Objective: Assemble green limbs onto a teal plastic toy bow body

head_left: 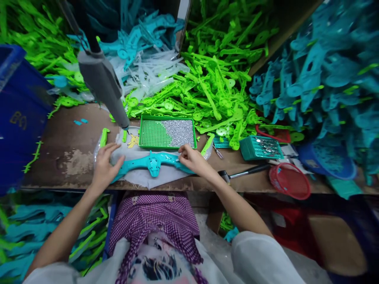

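Observation:
A teal curved plastic part [154,166] with a knob-like middle lies across a pale cloth [148,179] at the bench's front edge. My left hand [106,165] is at its left end, fingers stretched and thumb apart. Over the part's right arm, my right hand [192,159] has its fingertips pinched together; what they hold is too small to make out. Just behind the part sits a green tray [154,134], its right side heaped with small silvery metal pieces. A grey power screwdriver [102,79] hangs at the upper left, its tip near a yellow cartoon figure [133,141].
Bright green plastic parts [213,86] pile up behind the tray. Teal parts [319,71] fill the right side. Toward the right lie a hammer [248,170], teal trays [260,148] and a red basket [290,180]. A blue bin [22,118] stands left.

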Demonstrator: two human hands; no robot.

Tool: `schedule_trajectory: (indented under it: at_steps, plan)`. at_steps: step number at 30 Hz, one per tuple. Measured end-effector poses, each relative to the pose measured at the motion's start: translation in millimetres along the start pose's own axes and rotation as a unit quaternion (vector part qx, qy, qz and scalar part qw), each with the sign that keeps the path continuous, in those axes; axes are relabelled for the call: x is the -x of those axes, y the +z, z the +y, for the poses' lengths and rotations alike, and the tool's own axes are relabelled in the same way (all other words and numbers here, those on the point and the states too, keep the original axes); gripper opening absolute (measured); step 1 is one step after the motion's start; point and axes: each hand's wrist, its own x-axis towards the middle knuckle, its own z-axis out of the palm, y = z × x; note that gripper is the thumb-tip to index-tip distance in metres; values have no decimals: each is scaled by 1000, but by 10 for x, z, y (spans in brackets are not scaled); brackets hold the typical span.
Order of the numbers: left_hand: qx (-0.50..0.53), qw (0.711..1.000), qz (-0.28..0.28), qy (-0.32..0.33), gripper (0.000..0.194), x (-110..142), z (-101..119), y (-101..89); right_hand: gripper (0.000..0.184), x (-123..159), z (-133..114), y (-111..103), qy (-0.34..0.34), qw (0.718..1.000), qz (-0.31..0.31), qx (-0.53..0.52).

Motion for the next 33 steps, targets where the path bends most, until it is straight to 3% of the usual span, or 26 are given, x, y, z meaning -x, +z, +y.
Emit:
schedule_trajectory:
  at_steps: [6,11,17,20,23,26,28,30,31,33]
  plan:
    - [-121,991,-26,44,20,317,-141,-64,16,-35,-105,155,27,996,20,86]
    - [-124,991,-43,28,19,301,-108,-35,18,2,-182,216,42,988,17,151]
    - [-133,988,-60,55,20,306,-127,-18,26,-73,-258,313,36,961,-51,269]
    - [-161,979,-92,87,27,297,-119,-1,23,-127,-271,322,23,974,-36,221]
    - [-195,960,-159,124,35,252,-91,11,9,0,-269,243,5,994,44,105]
    - [-226,944,-196,141,35,222,-67,-8,19,380,-190,182,13,985,164,43]
    - [-230,947,-173,144,33,253,-72,-45,28,675,-66,197,68,946,315,-37]
    - [-224,956,-116,146,30,331,-100,-99,37,884,87,243,141,871,452,-132]
    - [-224,960,-80,151,29,382,-122,-129,43,933,155,269,169,836,493,-175]
    - [-238,956,-9,170,26,487,-173,-186,54,918,239,309,189,795,518,-253]
